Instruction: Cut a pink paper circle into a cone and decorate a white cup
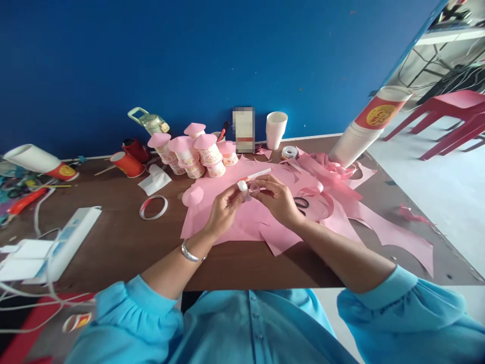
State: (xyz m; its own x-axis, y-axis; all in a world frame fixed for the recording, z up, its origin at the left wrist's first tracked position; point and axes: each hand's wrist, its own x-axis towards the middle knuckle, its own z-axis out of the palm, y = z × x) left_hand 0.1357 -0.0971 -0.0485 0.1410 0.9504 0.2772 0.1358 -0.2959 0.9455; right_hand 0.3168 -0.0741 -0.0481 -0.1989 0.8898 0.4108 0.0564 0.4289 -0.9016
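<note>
Your two hands meet over the middle of the pink paper, right about the centre of the bench. Your left hand has its fingertips pinched on a small white cap, and your right hand is curled around a small clear piece that sits touching the cap, so both hands are grasping, with the little thing held right between them. Can't tell exactly what the clear bit is, it's too small.

Just at 12 o'clock from your fingers a white stick with a red tip lies on the paper, near your hands; I can't tell whether it touches them. At 3 o'clock of your right hand there's a pair of black scissor handles poking out among the paper scraps.

Further out at 11 o'clock sits a cluster of cups with pink paper tops. At 9 o'clock of your left hand a ring of tape lies flat on the wood. At 1 o'clock there's a small tape roll, and a tilted stack of white cups leans at 2 o'clock.
</note>
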